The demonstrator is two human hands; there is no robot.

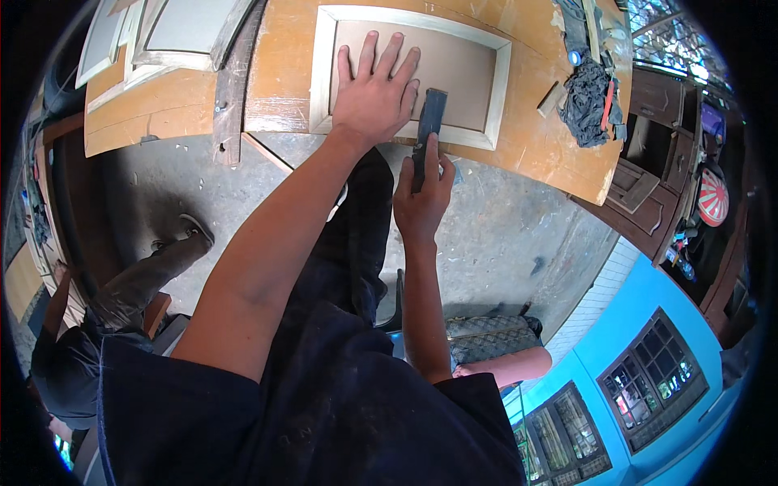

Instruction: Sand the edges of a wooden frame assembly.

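- Co-worker (69,356) at the far left, in a dark top and trousers, one foot out on the concrete floor (502,223).
- Several pale frames (174,61) overlap on the left end of the tabletop (284,81), with light panels inside them.
- A dark strip (233,89) lies between those and the work, its near end jutting past the tabletop's edge.
- The left hand (373,104) rests palm down on the tan panel (466,77) inside a pale wooden frame (322,65) — fingers spread and straight, gripping nothing.
- That frame lies on the tabletop along its near edge, directly before the person.
- The right hand (423,190) has its fingers closed on the near end of a dark block (431,117), the forefinger stretched along it; the block crosses above the frame's near side — whether it touches, I cannot tell.
- Right of the frame sit a small wood piece (552,97) and a crumpled dark cloth (582,105), a red item (608,104) lying against the cloth.
- Farther right stands a dark cabinet (648,190); below it, a blue wall (664,300) with barred windows (655,377).
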